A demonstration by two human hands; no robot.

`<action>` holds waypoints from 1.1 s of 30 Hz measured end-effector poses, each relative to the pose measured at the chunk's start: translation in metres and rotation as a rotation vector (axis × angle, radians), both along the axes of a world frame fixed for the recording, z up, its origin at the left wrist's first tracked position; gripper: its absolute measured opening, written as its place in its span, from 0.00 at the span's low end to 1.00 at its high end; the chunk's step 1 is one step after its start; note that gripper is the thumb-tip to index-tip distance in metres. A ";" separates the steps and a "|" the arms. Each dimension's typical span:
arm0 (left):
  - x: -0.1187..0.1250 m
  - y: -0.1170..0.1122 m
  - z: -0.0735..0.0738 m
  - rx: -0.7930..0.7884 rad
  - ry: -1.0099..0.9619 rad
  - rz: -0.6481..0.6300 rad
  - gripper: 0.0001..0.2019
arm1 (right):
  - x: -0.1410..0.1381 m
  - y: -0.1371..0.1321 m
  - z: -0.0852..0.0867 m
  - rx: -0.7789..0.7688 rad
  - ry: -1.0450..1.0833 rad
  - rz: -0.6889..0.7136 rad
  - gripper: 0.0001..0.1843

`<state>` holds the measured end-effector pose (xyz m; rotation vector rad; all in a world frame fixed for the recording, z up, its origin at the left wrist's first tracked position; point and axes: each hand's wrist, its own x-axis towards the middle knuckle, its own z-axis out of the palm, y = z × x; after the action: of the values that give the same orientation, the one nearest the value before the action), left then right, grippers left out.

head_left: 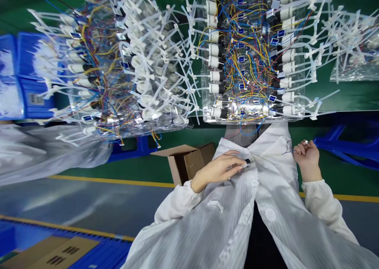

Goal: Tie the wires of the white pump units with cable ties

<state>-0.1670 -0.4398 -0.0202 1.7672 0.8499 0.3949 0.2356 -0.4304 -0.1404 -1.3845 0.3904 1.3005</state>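
Cardboard box (186, 162) beside hands (216, 171), wired assemblies (251, 55)

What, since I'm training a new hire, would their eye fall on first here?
A dense tangle of yellow, blue and red wires fills the top centre, among rows of white-and-black cylinders. To its left, a mass of white plastic tubing spreads out. At the bottom, the left hand and right hand are raised in front of a white striped coat.
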 end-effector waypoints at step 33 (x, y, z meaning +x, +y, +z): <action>0.056 0.015 0.010 -0.080 -0.415 0.863 0.20 | -0.165 0.027 0.158 0.896 -0.129 0.879 0.08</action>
<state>-0.1112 -0.4251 -0.0106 1.1002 1.2628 1.2188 0.0709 -0.4031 0.0171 -0.8272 -0.9091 1.7354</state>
